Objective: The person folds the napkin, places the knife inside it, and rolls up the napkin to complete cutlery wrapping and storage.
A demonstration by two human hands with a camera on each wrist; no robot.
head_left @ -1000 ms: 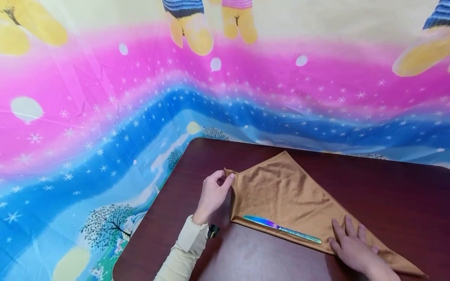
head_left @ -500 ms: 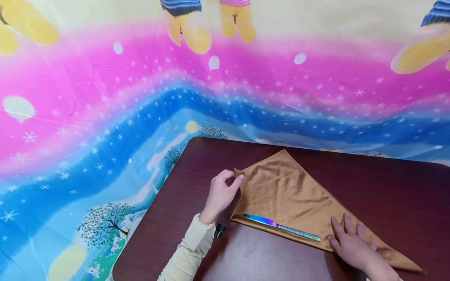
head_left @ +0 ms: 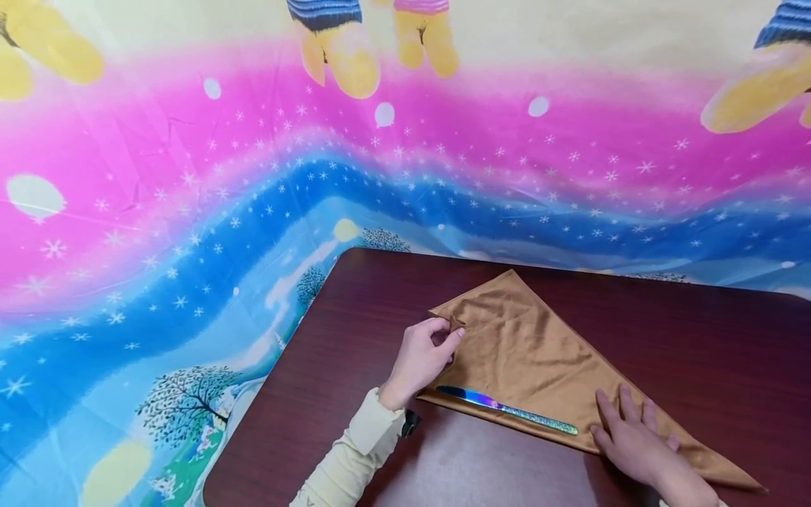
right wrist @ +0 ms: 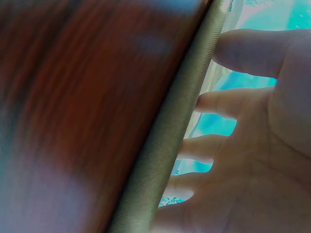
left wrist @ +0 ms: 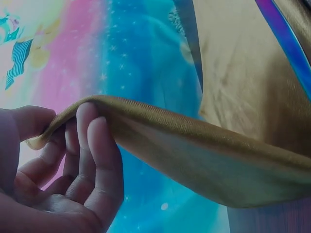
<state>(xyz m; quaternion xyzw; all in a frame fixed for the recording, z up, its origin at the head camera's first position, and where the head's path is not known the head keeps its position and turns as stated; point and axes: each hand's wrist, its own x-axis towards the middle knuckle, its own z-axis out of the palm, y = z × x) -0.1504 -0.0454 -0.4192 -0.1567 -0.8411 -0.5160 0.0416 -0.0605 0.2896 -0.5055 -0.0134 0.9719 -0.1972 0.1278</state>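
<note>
A brown-gold cloth (head_left: 513,338), folded to a rough triangle, lies on the table. My left hand (head_left: 418,359) pinches its left corner between thumb and fingers; in the left wrist view the hand (left wrist: 73,170) holds the lifted cloth edge (left wrist: 194,126). A rainbow-coloured knife (head_left: 507,408) lies on the cloth along the near edge, blade to the left. My right hand (head_left: 640,440) rests on the cloth's right part with fingers spread. In the right wrist view that hand (right wrist: 243,145) is beside the rolled cloth edge (right wrist: 165,131).
The dark red-brown table (head_left: 317,366) has a rounded back left corner. Behind it hangs a colourful printed backdrop (head_left: 443,141) with snowflakes and trees. A small black object (head_left: 410,422) shows at the left wrist.
The left hand has moved right and slightly nearer, carrying the pinched cloth corner inward over the cloth. The right hand and the knife have stayed almost still.
</note>
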